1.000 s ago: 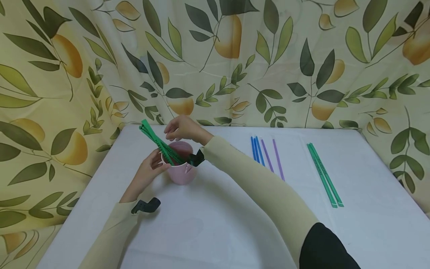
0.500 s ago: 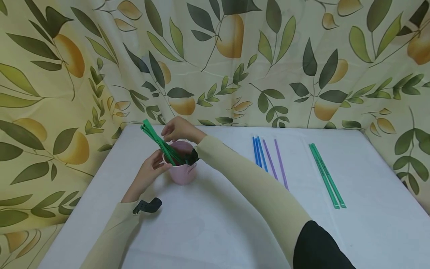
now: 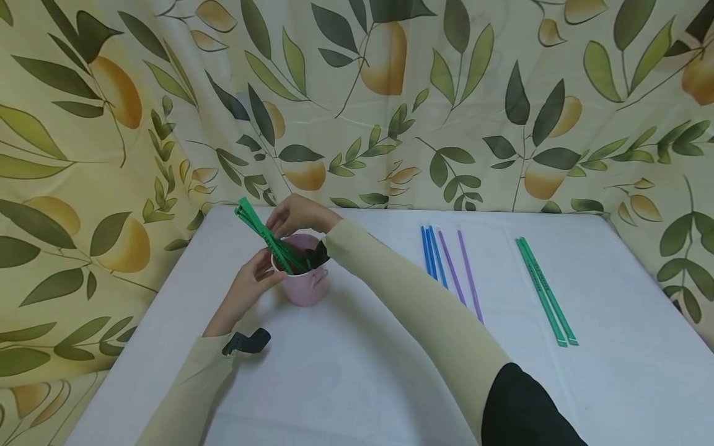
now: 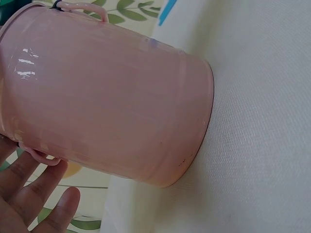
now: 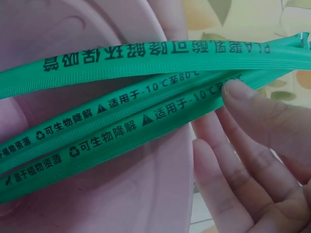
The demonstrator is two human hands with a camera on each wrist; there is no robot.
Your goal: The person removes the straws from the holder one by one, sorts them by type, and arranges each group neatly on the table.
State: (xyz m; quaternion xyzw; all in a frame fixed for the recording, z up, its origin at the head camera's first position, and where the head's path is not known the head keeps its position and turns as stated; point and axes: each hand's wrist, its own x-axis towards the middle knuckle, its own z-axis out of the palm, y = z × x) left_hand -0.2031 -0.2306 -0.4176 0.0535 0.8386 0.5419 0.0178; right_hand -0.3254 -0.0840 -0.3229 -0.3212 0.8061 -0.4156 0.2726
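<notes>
A pink bucket (image 3: 305, 290) with small side handles stands on the table, holding a leaning bundle of green wrapped straws (image 3: 256, 224). My left hand (image 3: 245, 286) grips the bucket's left side near the rim; in the left wrist view its fingers (image 4: 36, 194) spread beside a small handle. Over the far rim, my right hand (image 3: 301, 215) reaches to the straws. The right wrist view shows the thumb (image 5: 238, 91) laid on the printed green wrappers (image 5: 112, 114), with the other fingers behind them. The straws' lower ends are inside the bucket.
Several blue straws (image 3: 431, 248) and two purple straws (image 3: 468, 266) lie right of the bucket, partly behind my right sleeve (image 3: 413, 297). Two green wrapped straws (image 3: 543, 291) lie farther right. A leaf-and-fruit patterned cloth (image 3: 357, 142) hangs behind the white table (image 3: 346, 384).
My right hand has moved slightly left and down from above the bucket, reaching the green straws. The left hand and bucket stay in place while the head view shifts slightly.
</notes>
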